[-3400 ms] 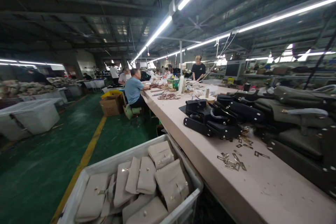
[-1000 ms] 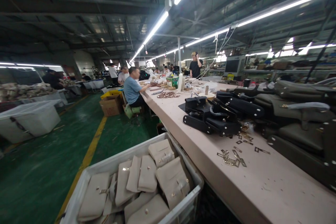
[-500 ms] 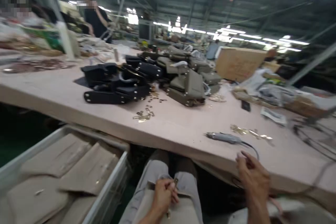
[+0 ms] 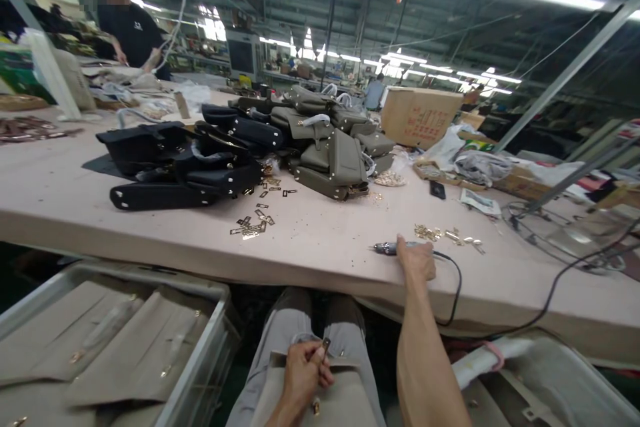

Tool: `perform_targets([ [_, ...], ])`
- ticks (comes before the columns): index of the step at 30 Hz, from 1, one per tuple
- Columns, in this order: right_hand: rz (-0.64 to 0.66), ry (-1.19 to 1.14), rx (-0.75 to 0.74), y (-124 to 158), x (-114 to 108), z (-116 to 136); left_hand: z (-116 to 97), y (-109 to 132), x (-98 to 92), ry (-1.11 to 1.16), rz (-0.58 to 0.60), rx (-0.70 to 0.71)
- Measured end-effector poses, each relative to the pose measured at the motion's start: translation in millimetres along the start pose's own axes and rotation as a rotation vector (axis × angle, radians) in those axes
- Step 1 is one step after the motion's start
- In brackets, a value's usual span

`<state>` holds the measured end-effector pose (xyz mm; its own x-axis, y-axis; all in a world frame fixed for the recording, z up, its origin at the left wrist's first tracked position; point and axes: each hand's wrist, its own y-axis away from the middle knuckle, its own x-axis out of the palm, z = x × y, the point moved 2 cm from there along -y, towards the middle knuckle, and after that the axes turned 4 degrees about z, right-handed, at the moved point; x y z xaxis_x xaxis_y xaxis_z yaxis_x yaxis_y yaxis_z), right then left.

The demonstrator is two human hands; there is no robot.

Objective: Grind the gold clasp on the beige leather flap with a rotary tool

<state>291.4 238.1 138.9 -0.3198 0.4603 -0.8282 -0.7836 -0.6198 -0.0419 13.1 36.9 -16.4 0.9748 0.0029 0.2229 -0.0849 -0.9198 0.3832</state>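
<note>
My right hand (image 4: pixel 416 260) is closed over the grey electric screwdriver (image 4: pixel 387 249), which lies on the table with its bit pointing left and a black cable at its rear. On my lap rests a beige bag piece (image 4: pixel 345 393) with a small gold clasp (image 4: pixel 316 407) on it. Just above that piece, my left hand (image 4: pixel 306 367) pinches a small metal plate (image 4: pixel 326 344) between thumb and fingers. Gold metal fittings (image 4: pixel 427 232) lie on the table beyond my right hand, and more small metal plates (image 4: pixel 253 229) are scattered left of the screwdriver.
Dark navy bags (image 4: pixel 165 197) and olive bags (image 4: pixel 333 170) are heaped mid-table. A crate (image 4: pixel 220 307) of beige bag pieces stands at my left, another container (image 4: pixel 575 360) at my right. Farther back are a cardboard box (image 4: pixel 420 117) and a person (image 4: pixel 133 33) standing.
My right hand has moved left and forward from the table edge onto the electric screwdriver and closed on it. My left hand stays at the lap with the metal plate. The view has shifted right.
</note>
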Motion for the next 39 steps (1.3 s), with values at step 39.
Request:
perform_targets([
  [39, 0.076, -1.722, 0.391, -8, 62, 52, 8, -3, -5.1, 0.024, -0.022, 0.005],
])
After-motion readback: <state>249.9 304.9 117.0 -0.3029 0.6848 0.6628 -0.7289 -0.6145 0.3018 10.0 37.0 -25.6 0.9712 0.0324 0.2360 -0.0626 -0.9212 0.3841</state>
